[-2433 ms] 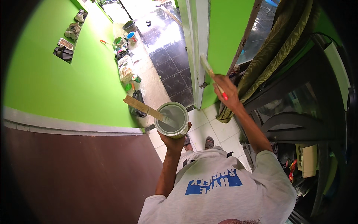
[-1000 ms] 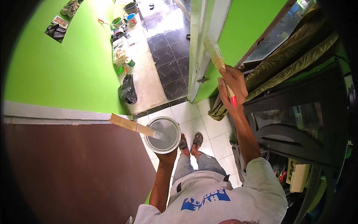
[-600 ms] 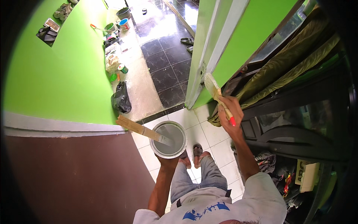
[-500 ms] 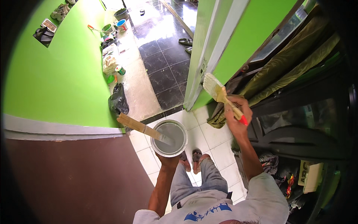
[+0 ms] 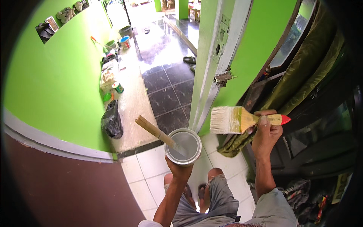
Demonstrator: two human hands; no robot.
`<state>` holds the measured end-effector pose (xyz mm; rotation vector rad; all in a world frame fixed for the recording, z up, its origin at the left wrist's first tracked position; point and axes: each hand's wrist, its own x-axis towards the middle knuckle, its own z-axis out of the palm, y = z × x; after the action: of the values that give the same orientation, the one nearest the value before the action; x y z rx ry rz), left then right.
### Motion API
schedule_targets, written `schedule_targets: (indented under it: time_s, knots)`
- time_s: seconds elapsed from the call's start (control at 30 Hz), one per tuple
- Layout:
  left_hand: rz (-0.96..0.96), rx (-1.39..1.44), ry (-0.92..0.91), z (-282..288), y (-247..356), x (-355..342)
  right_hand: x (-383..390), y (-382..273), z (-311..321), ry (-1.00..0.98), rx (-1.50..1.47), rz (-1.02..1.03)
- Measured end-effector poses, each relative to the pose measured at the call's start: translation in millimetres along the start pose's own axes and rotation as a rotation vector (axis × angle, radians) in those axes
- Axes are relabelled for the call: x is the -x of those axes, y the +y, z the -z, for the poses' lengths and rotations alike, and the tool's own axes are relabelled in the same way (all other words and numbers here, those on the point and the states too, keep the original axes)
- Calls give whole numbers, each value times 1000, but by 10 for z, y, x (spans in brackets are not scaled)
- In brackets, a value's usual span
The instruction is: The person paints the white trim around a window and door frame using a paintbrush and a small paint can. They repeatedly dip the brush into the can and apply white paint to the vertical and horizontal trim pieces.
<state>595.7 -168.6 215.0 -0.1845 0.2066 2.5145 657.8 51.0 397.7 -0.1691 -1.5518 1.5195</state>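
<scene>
My left hand (image 5: pixel 179 168) grips a round metal paint can (image 5: pixel 198 156) from beneath and its near side, the fingers partly hidden by it. Grey paint fills part of the can, and a flat wooden stir stick (image 5: pixel 153 129) leans out over its left rim. To the right, my right hand (image 5: pixel 266 133) is closed around the wooden handle of a wide paintbrush (image 5: pixel 242 120). The pale, paint-coated bristles point left, toward a whitish door frame (image 5: pixel 206 72), without touching it. A latch piece (image 5: pixel 224 78) sticks out from the frame above the brush.
Along the green wall (image 5: pixel 60 83) at left lie a black plastic bag (image 5: pixel 112 120), a small can (image 5: pixel 118 87) and several buckets. A dark curtain (image 5: pixel 302 68) hangs at right beside a black cabinet (image 5: pixel 321 132). Sandals (image 5: pixel 190 59) rest on dark tiles beyond the doorway.
The brush has swung from slanting up-left to nearly level, and my right hand has moved right and lower. The can has shifted slightly right. My view has tilted up toward the doorway.
</scene>
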Motion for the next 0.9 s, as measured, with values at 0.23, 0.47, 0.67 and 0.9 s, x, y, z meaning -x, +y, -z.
schedule_targets:
  time_s: [0.23,0.47,0.67,0.9]
  knots:
    - [-252,-601,-177,675,-211,-128,270,364,100,-9,-38,227]
    - [-89,-160,-115,1283,-98,-26,-301,-183,-250,-85,325,932]
    - [-300,-349,-98,1615,-243,279,-1217,-1103,-817,4,749,1423]
    - [-311,-303,50,1836,-264,485,-1766,-908,-1105,-6,857,1563]
